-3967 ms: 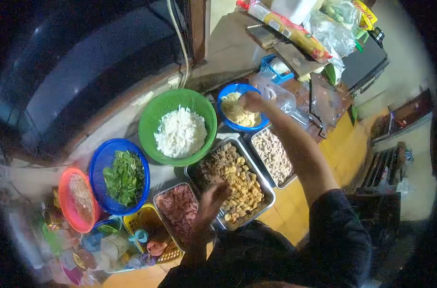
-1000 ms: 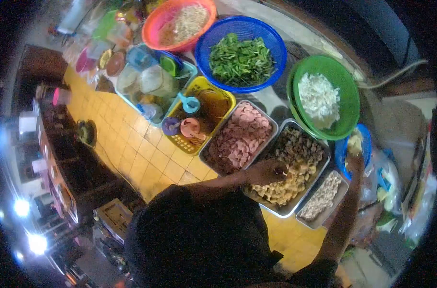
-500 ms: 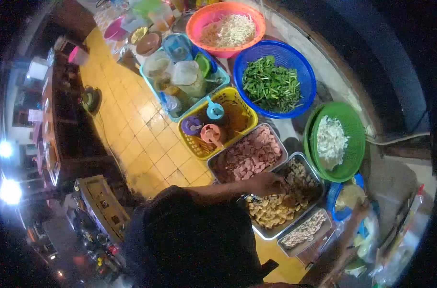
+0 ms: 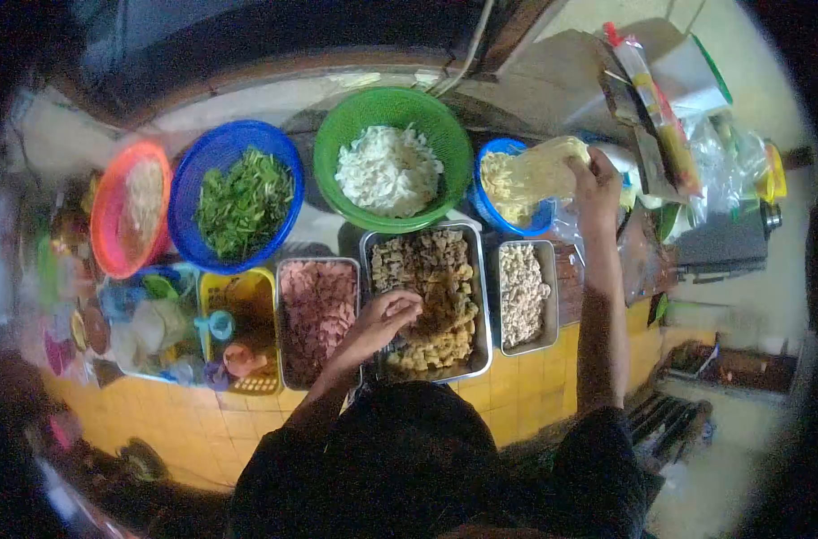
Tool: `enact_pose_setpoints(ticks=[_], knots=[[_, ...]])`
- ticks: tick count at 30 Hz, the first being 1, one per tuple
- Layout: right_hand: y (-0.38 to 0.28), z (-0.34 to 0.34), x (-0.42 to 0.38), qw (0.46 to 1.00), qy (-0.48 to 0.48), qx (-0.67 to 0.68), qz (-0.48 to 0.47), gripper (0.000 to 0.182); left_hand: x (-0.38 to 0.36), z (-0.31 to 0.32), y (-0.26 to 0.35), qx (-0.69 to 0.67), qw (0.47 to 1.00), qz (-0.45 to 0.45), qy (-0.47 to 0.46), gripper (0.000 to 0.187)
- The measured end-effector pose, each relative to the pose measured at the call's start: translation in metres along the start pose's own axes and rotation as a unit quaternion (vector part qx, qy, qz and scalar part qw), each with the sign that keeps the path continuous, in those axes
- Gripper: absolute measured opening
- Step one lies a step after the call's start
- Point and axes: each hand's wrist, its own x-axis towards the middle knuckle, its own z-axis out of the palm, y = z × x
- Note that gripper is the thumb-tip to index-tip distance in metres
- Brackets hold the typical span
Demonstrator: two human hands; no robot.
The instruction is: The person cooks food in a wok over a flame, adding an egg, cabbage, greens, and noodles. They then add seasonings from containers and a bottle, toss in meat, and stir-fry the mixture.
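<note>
My left hand (image 4: 389, 319) hovers over the left side of a metal tray (image 4: 486, 314) of brown and golden chopped pieces. Its fingers are loosely curled, with a gap beside the thumb, and nothing shows in them. At the right, my right hand (image 4: 598, 184) is closed on a pale yellow, translucent bag (image 4: 553, 166), which stretches over a blue basket (image 4: 490, 216). Yellow noodle-like food (image 4: 510, 193) lies in that basket. Just below it stands a smaller metal tray (image 4: 551, 305) of pale chopped bits. Left of the brown pieces sits a tray of pink slices (image 4: 317, 310).
Behind the trays stand a green basket (image 4: 463, 148) of white pieces, a blue basket (image 4: 180, 184) of cut greens and an orange basin (image 4: 104, 211). A yellow basket (image 4: 213, 286) holds plastic dispensers. Plastic packets (image 4: 714, 162) lie at the far right.
My view has turned right, so the trays lie more squarely before me. The pale bag in my right hand is now plainly raised beside the blue basket. My left hand stays over the tray.
</note>
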Motion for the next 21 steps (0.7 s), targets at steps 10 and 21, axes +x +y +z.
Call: enact_pose_setpoints(ticks=[10,21], knots=[[-0.125,-0.046,-0.040,0.958,0.097,-0.206,-0.176,0.036,0.103,0.042,0.040,-0.302,0.945,-0.065,-0.104,0.050],[-0.228,-0.182,-0.206,0.924,0.121,-0.306,-0.194,0.027,0.073,0.152,0.107,-0.414,0.828,-0.083,-0.368,0.074]])
